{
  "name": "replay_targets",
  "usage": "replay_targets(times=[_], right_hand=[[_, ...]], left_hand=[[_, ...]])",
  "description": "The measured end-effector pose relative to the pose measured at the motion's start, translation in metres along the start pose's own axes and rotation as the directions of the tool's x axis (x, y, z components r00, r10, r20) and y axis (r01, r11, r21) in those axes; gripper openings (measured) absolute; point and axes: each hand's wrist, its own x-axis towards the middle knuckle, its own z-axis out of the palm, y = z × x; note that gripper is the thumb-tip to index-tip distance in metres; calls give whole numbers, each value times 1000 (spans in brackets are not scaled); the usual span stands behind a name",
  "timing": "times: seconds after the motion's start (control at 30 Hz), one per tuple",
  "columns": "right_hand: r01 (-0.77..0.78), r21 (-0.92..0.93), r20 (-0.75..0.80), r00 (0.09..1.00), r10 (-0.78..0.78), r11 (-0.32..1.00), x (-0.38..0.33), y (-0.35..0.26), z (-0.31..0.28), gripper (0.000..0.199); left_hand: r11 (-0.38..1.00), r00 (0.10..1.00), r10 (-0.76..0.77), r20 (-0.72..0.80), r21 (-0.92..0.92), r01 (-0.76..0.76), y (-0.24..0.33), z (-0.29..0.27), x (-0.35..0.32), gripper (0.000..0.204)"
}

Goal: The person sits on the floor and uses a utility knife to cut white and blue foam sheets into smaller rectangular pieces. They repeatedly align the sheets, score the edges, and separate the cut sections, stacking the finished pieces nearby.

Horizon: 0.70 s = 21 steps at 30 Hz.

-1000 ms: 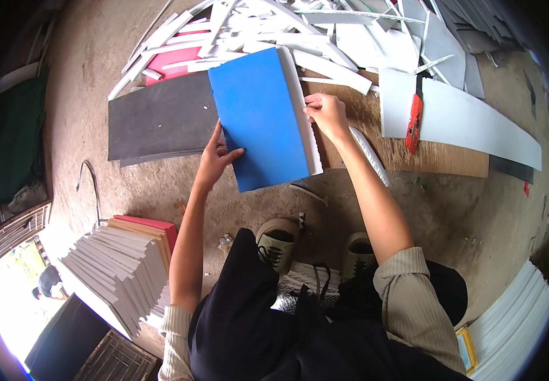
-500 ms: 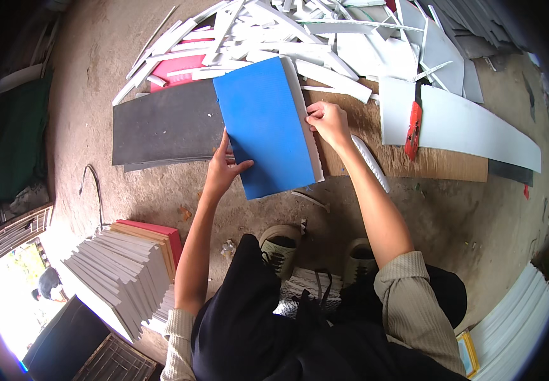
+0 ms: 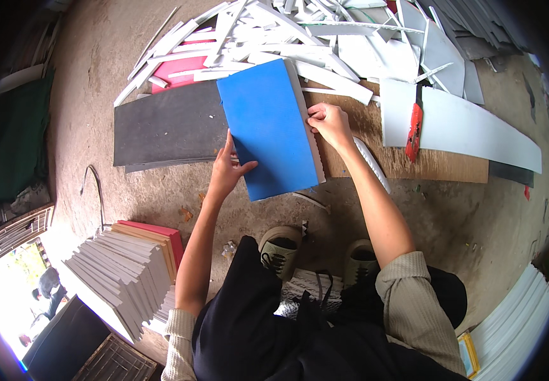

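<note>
While both hands (image 3: 224, 173) (image 3: 328, 120) flank it, blue book (image 3: 268, 127) lies between

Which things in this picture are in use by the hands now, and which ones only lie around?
In use:
- blue board, gripped at its edges
- left hand
- right hand

Lying about:
- red utility knife
- dark grey sheet
- heap of white offcut strips
- stack of boards
- wooden board

Beige ribbed sleeves (image 3: 414, 298) pushed up past the elbows, black trousers (image 3: 249, 317), olive slip-on shoes (image 3: 282, 244) with pale soles
</note>
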Motion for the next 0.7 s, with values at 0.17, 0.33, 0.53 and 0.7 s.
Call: replay_targets(times=[0.17, 0.33, 0.53, 0.7], right_hand=[[60, 14, -10, 998, -60, 998, 4, 13, -5, 18], [-52, -16, 62, 997, 53, 998, 1, -4, -3, 22], [-53, 29, 17, 998, 53, 998, 1, 0, -3, 21], [-22, 13, 49, 999, 22, 1000, -3, -6, -8, 22]], left_hand=[[999, 1000, -18, 26, -48, 19, 5, 5, 5, 100], [992, 994, 102, -38, 82, -99, -3, 11, -13, 106], [994, 999, 47, -20, 104, -44, 3, 15, -18, 109], [988, 992, 94, -84, 129, -82, 6, 15, -21, 113]])
